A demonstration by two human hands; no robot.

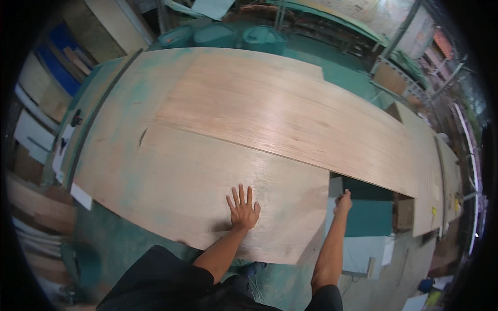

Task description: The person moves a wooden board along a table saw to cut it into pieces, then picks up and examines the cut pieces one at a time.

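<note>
My left hand (pixel 243 211) lies flat with fingers spread on a pale, thin plywood sheet (pixel 187 176) stained green in places. Just past that sheet's right edge is my right hand (pixel 342 201), its fingers curled closed; whatever they may hold is too small to make out. A long plywood panel (pixel 290 119) with a smoother, warmer face lies on top, beyond both hands. Its near edge runs slantwise from the upper left to the right, over a dark gap beside my right hand.
In the gap sit a dark green board (pixel 368 215) and a cardboard box (pixel 404 212). Green round bins (pixel 263 39) stand behind the sheets. Boards (pixel 44 90) lean at the left, by a long dark straight bar (pixel 101 111). At the right is another panel (pixel 428 202).
</note>
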